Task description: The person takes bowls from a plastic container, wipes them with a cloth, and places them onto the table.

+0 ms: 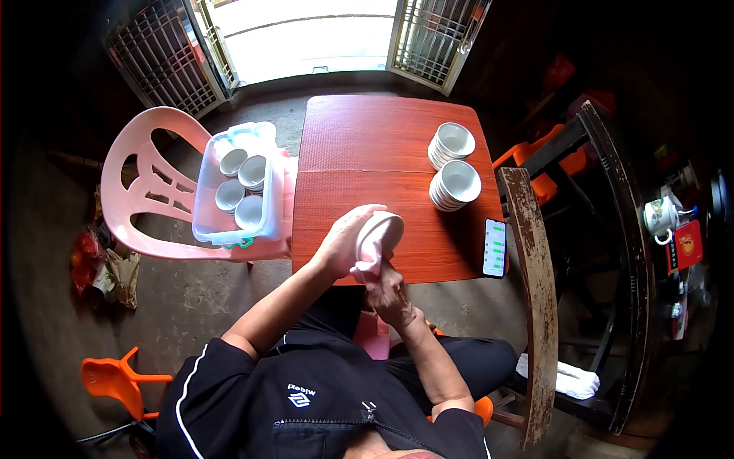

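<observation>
My left hand (342, 239) is closed around the side of a white bowl (390, 227), tilted above the near edge of the red-brown table (359, 138). A pale pink cloth (370, 258) is bunched in my right hand (391, 295) and presses against the bowl. Two stacks of white bowls stand on the table's right side, a far stack (454, 141) and a near stack (456, 184). On the left, a clear plastic box (205, 206) holds several more white bowls (251, 173) in upright stacks.
The box rests on a pink plastic chair (122, 195) beside the table. A phone (495, 248) with its screen lit lies at the table's right corner. Further right stands a worn wooden bench (535, 306). A small orange chair (115, 386) is at lower left.
</observation>
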A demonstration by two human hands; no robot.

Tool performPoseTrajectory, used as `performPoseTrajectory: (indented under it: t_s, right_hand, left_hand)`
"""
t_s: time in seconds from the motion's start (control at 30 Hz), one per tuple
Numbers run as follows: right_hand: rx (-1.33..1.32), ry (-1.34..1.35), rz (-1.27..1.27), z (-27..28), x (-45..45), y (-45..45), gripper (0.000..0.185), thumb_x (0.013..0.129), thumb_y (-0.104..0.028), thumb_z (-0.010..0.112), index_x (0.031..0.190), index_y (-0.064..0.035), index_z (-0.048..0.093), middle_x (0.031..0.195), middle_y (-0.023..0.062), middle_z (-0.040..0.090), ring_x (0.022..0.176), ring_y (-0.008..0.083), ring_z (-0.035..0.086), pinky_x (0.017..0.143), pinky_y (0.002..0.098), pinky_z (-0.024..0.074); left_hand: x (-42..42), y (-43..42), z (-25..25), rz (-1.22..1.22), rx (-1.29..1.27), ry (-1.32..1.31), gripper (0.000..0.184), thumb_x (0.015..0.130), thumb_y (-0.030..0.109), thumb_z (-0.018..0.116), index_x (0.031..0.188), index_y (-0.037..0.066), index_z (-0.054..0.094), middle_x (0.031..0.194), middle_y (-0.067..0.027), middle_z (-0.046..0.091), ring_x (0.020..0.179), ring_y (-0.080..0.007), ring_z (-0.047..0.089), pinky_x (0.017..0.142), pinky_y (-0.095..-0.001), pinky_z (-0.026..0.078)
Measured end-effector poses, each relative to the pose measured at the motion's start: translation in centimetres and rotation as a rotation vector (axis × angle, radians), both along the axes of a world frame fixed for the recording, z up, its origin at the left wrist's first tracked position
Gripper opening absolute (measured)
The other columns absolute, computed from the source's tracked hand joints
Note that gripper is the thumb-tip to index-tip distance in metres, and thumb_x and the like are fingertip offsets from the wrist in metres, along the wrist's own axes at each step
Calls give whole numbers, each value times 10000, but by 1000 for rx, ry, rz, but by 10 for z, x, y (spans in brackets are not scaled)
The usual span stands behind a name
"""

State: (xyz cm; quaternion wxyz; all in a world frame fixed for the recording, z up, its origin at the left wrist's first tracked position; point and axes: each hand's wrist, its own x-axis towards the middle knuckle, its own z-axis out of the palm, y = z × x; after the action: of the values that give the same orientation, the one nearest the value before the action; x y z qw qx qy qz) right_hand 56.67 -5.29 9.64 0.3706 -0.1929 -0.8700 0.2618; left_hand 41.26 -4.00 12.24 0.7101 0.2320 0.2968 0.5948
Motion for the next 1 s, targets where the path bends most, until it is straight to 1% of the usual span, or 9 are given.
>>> performPoseTrajectory:
  t_s: [0.2,0.3,0.37,0.53,0.63,0.77,0.8,0.9,1.0]
  right_hand:
    - [-8,74,-70,8,-6,6,241,887,-78,517,1113,-12,567,1118,248,537,964,424,539,862,457,438]
    - [20,133,-54,-5,6,0,410,926,-108,542,1286,58,439,1144,188,576,1035,300,578,885,392,455]
    - [-1657,1171,162,45,-4,2,310,980,-163,475,1242,2,486,1133,98,582,1024,200,576,881,353,458]
    - [-1102,583,-145,29,-6,-13,357,977,-184,514,1294,-29,464,1144,99,586,997,165,589,853,286,463]
    - [229,5,-339,-30,-8,-18,431,913,-77,545,1322,22,450,1137,248,597,1061,337,611,862,376,493]
    - [-206,190,-185,-22,-7,-9,355,915,-85,543,1238,57,507,1026,215,639,932,291,654,808,356,516]
    - [-1064,330,-99,29,3,-11,281,950,-152,534,1160,34,547,928,104,640,778,175,633,721,295,518]
    - [-1556,1136,-157,46,1,4,244,974,-218,524,1075,1,564,917,20,582,790,65,547,637,229,468]
    - [-956,548,-281,39,-1,-9,259,967,-176,517,1123,30,539,886,68,607,735,147,589,636,302,496]
  left_hand:
    - [5,-3,-10,219,79,442,333,978,259,444,1178,14,546,1070,-100,612,990,-164,594,879,-297,480]
    - [8,-15,22,196,32,219,299,936,209,544,1168,22,562,1108,-118,588,989,-177,582,847,-324,491]
    - [11,-14,3,479,551,976,310,902,165,553,1170,9,565,1195,-160,518,1104,-234,520,935,-365,446]
    - [32,-15,-7,444,349,769,301,904,170,547,1151,-1,568,1164,-157,526,1121,-280,506,963,-367,420]
    - [21,-3,36,9,-164,114,310,967,249,488,1156,9,541,960,-121,613,841,-222,628,727,-323,531]
    - [20,-1,11,126,-133,240,339,973,269,487,1168,-5,526,942,-120,610,796,-204,621,698,-296,531]
    - [23,-8,7,177,38,426,342,965,260,494,1190,5,526,974,-94,598,891,-196,604,802,-290,503]
    - [39,-20,-9,481,606,908,332,906,129,560,1208,-3,519,1235,-114,438,1199,-210,445,1033,-357,383]
    - [40,-13,0,316,296,610,314,935,174,523,1191,-7,517,1112,-118,513,1088,-228,524,974,-359,437]
